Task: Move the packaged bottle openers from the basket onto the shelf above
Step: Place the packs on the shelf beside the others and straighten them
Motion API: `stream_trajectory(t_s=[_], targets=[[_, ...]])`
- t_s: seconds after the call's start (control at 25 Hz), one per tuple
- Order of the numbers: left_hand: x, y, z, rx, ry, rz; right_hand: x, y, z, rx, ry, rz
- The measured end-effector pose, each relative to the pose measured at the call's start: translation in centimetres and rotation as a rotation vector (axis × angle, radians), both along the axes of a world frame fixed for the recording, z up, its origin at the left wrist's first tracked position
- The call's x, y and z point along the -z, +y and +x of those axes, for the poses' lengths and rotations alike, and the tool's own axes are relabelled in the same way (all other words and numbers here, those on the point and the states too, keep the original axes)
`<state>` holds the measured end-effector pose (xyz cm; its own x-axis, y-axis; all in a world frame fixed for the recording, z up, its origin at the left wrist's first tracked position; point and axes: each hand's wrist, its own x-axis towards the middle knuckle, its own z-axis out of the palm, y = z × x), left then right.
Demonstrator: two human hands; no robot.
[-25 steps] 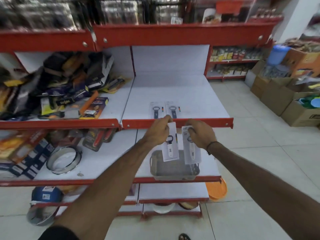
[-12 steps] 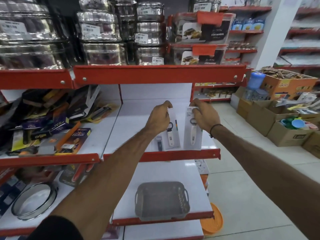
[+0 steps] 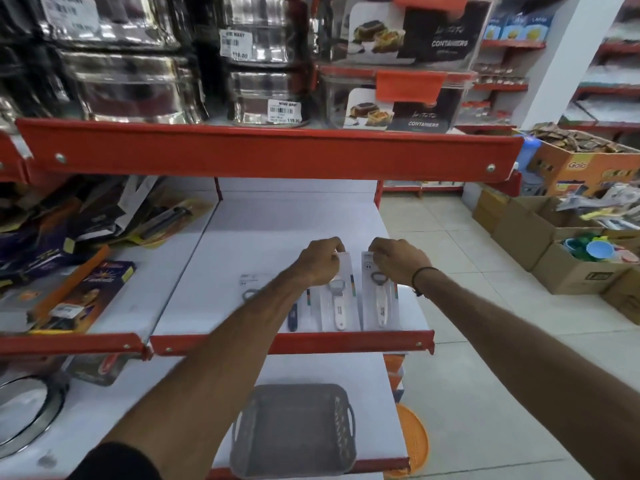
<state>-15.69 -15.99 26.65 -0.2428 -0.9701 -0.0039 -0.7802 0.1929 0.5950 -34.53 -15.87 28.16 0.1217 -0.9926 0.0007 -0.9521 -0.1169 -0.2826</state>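
Shelving fills our view: the white shelf with its red front lip is where we work, and the grey basket sits on the deck below, at about 6 o'clock from our hands, looking empty from here.

Our left hand pinches the top edge of one white-handled packaged opener; our right hand pinches the top of the other carded opener. Both cards lie side by side, close but not overlapping, their lower ends near the lip. At about 9 o'clock from them lie two more packs, one with a blue-handled opener, partly hidden by our left forearm.

We judge the placing nearly done, with only the letting go left. The risk is the front edge: the cards are slick and light, and if we release while they are tilted they could slide against the lip or tip over it toward the basket. Drawing our left arm back carelessly could also drag the blue-handled pack out of line.
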Motion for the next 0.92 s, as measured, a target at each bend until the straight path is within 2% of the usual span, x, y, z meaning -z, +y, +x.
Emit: stream_trajectory(t_s=[0.12,0.2,0.28,0.36,0.44,0.56,0.72,0.92], targets=[[-0.4,0.2,2.3,-0.003,-0.140,-0.006,-0.1,-0.3,1.0,-0.087,0.224,-0.072],[-1.1,0.6,5.2,-0.007,-0.104,0.047,-0.5,-0.2,2.4,-0.129,0.194,-0.098],[-2.1,1.3,9.2,-0.011,-0.130,0.114,-0.8,0.3,5.2,-0.228,0.107,-0.022],[-2.8,2.3,12.4,-0.007,-0.214,0.192,-0.8,1.3,8.2,-0.323,0.074,0.143],[-3.2,3.6,14.4,0.024,-0.314,0.275,-0.1,2.1,10.6,-0.374,0.126,0.265],[-2.3,5.1,15.9,0.080,-0.479,0.333,0.9,2.8,11.7,-0.386,0.183,0.290],[-1.2,6.0,17.0,0.103,-0.443,0.278,0.8,3.4,12.0,-0.315,0.076,0.287],[-0.9,5.6,17.2,0.146,-0.459,0.256,0.6,3.6,13.2,-0.305,0.094,0.272]])
